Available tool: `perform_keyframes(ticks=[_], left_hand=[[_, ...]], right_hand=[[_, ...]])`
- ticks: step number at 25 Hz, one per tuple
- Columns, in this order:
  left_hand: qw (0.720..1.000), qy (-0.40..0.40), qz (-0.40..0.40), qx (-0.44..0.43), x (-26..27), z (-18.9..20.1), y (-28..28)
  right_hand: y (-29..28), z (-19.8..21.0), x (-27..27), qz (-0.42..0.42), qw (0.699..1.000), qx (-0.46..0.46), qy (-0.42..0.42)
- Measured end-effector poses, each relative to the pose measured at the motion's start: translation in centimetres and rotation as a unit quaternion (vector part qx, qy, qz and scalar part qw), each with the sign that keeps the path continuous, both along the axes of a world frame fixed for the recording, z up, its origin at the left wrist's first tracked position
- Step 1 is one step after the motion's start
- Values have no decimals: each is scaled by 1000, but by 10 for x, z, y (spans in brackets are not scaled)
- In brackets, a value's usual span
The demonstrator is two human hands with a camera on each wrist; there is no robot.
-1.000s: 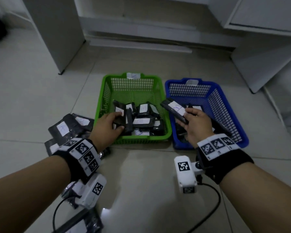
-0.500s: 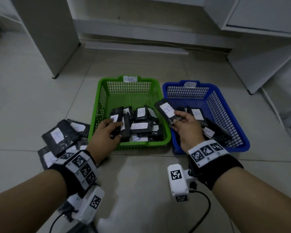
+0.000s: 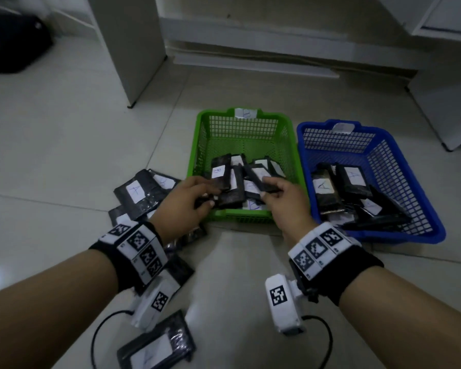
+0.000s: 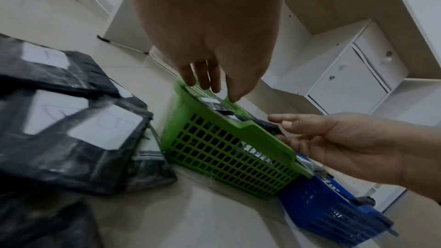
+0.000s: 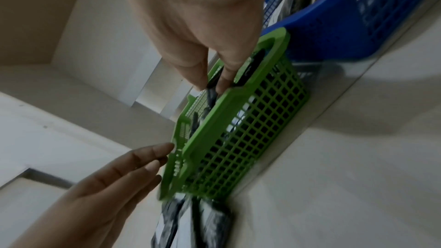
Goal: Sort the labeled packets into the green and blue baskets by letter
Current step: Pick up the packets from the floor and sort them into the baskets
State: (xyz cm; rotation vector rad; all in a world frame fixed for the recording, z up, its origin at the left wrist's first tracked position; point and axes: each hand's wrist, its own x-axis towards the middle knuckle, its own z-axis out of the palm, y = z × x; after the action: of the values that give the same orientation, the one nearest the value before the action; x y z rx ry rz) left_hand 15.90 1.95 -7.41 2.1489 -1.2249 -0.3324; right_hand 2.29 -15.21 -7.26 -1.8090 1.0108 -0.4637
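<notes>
Right-hand fingers (image 5: pixel 224 80) pinch a black packet (image 3: pixel 258 181) mid-frame over green basket (image 3: pixel 246 217); left hand (image 3: pixel 183 206) relaxed, empty.

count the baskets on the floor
2. The green basket sits straight ahead with a B tag on its far rim; the blue basket stands right beside it, on its right. Both hold black packets.

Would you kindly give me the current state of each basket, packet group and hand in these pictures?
green basket: on the floor, partly filled with packets.
blue basket: on the floor beside the green one, holds packets marked A.
unsorted packets: piled on the floor left of the green basket.
left hand: over the green basket's near rim, fingers relaxed, holding nothing.
right hand: pinches a black packet above the green basket.
</notes>
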Motion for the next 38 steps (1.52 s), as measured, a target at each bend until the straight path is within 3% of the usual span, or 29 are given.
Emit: perform_keyframes(ticks=[3,7,11,15,19,24,27,30,35,38], left_hand=[[996,23,78,-30,4,1,43],[977,65,203,8,-4,-12,104],[960,46,268,71,-17,-38,154],[930,59,323,167,-17,-55,170],[931,110,303,169,-3,-57,177],[937,141,269,171,-5,-50,180],[923,243,291,67,-10,-38,170],[891,335,301,-52,-15,-13,145],[885,379,247,-112,-21,33,78],[907,384,146,-89,-23,57,21]], right_hand=[[39,4,-8,-3,997,-72,-1],[95,-1,-12,113,990,-78,-19],[143,-38,-4,224,968,-12,109],[170,-64,4,263,931,-56,246],[173,-66,9,264,924,-87,262],[154,-61,12,236,953,94,163],[140,-45,15,169,959,220,56],[118,-17,14,125,956,262,-45],[61,23,1,18,949,276,-149],[9,41,-19,-85,929,295,-204]])
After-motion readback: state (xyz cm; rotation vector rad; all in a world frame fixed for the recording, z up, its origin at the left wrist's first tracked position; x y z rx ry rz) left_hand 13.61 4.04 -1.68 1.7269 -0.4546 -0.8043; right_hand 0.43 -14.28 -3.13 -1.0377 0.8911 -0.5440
